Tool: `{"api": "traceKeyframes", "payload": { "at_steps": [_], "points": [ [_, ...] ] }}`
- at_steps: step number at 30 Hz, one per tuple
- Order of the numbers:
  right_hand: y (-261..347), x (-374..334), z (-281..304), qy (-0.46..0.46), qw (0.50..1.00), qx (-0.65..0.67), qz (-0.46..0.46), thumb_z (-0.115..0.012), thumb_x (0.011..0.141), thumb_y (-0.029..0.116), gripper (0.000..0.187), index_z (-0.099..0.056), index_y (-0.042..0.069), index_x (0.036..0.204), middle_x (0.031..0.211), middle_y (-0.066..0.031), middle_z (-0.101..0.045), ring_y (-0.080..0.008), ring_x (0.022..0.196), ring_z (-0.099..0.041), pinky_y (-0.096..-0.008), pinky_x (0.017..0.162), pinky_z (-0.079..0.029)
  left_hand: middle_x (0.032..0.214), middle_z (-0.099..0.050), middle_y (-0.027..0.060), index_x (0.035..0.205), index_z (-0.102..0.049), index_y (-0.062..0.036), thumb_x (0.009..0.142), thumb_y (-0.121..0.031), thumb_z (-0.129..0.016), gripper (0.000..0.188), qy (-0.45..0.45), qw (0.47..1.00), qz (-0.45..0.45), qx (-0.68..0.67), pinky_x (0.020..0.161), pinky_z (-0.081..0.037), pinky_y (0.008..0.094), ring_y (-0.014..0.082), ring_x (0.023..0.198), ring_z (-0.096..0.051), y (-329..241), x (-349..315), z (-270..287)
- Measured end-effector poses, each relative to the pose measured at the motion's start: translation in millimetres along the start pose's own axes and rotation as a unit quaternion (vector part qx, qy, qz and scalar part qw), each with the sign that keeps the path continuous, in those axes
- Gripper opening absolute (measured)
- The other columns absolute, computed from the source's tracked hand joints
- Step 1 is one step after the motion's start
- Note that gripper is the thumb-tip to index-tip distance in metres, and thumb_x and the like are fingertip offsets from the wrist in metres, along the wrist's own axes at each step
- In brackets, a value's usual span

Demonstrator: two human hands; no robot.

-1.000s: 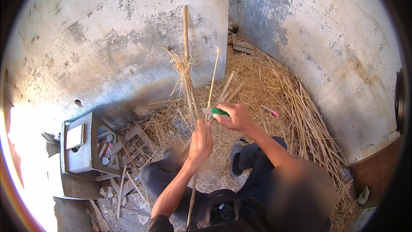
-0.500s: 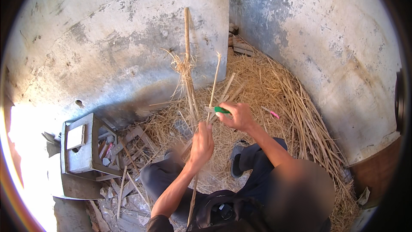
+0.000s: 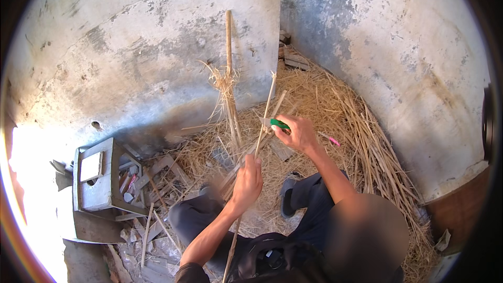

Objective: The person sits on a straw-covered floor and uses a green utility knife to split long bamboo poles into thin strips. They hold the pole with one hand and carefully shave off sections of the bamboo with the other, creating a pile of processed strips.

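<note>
The dusty floor (image 3: 260, 220) carries loose golden straw (image 3: 319, 89), long pale dry stalks (image 3: 390, 162) and broken brownish-grey board pieces (image 3: 179, 168).

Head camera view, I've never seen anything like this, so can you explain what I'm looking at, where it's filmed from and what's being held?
There's no machine at work here, just a person's two bare hands. A wide fisheye camera worn on the head looks down at them, which explains the dark round border and bent edges. Picture left is the person's own left.

The left hand grips a thin stick. The right hand holds a green-handled knife at the stick, farther up than the left hand.

Underfoot lies loose straw, with a small pink item on it. Off to the left stands a grey box.
</note>
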State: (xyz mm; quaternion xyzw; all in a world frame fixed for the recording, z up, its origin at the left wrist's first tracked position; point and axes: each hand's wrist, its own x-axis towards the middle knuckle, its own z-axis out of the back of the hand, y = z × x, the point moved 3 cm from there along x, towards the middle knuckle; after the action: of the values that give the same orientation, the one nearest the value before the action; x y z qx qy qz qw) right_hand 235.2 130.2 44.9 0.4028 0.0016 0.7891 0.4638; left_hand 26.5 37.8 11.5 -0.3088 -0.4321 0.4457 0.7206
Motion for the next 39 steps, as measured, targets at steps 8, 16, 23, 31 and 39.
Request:
{"api": "traceKeyframes", "payload": {
  "at_steps": [8, 16, 23, 31, 39],
  "points": [
    [-83.2, 6.9, 28.3, -0.038, 0.983, -0.072, -0.164, -0.060, 0.102, 0.050, 0.045, -0.076, 0.009, 0.111, 0.063, -0.0041, -0.063, -0.0157, 0.051, -0.056, -0.0344, 0.049, -0.044, 0.060, -0.053, 0.0287, 0.103, -0.038, 0.0023, 0.110, -0.010, -0.049, 0.018, 0.059, 0.998, -0.009, 0.016, 0.049, -0.038, 0.0573, 0.0525, 0.058, -0.056, 3.8, -18.9, -20.1],
    [-84.5, -2.7, 23.7, -0.028, 0.953, 0.141, -0.267, -0.060, 0.100, 0.055, 0.055, -0.073, 0.005, 0.119, 0.071, -0.0008, -0.062, -0.0132, 0.056, -0.048, -0.0340, 0.055, -0.039, 0.068, -0.056, 0.0155, 0.106, -0.046, -0.0014, 0.114, -0.026, -0.043, 0.026, 0.132, 0.981, 0.079, -0.115, 0.049, -0.039, 0.0431, 0.0332, 0.052, -0.054, 20.8, -11.7, -22.8],
    [-52.5, -11.6, 10.8, 0.030, 0.843, 0.424, -0.329, -0.063, 0.104, 0.042, 0.044, -0.069, 0.005, 0.127, 0.071, 0.0054, -0.048, -0.0038, 0.057, -0.040, -0.0244, 0.052, -0.031, 0.074, -0.039, -0.0059, 0.109, -0.055, -0.0089, 0.115, -0.039, -0.037, 0.035, 0.242, 0.849, 0.314, -0.349, 0.048, -0.032, 0.0236, 0.0052, 0.052, -0.036, 0.4, -5.6, -9.8],
    [-31.3, -7.5, -2.2, -0.007, 0.795, 0.500, -0.344, -0.069, 0.103, 0.036, 0.034, -0.073, 0.006, 0.119, 0.066, 0.0066, -0.049, -0.0022, 0.049, -0.035, -0.0246, 0.047, -0.024, 0.084, -0.061, 0.0010, 0.127, -0.060, -0.0040, 0.114, -0.043, -0.032, 0.049, 0.293, 0.864, 0.267, -0.310, 0.056, -0.048, 0.0275, 0.0123, 0.073, -0.060, 12.8, -1.0, -5.4],
    [-46.9, -6.8, 9.3, -0.060, 0.816, 0.468, -0.333, -0.064, 0.105, 0.034, 0.035, -0.071, 0.007, 0.126, 0.072, 0.0015, -0.059, -0.0021, 0.046, -0.037, -0.0223, 0.043, -0.028, 0.090, -0.074, 0.0039, 0.124, -0.063, -0.0042, 0.113, -0.026, -0.044, 0.031, 0.466, 0.843, 0.214, -0.161, 0.080, -0.057, 0.0305, 0.0126, 0.090, -0.072, 13.1, -10.8, 22.6]
  ]
}}
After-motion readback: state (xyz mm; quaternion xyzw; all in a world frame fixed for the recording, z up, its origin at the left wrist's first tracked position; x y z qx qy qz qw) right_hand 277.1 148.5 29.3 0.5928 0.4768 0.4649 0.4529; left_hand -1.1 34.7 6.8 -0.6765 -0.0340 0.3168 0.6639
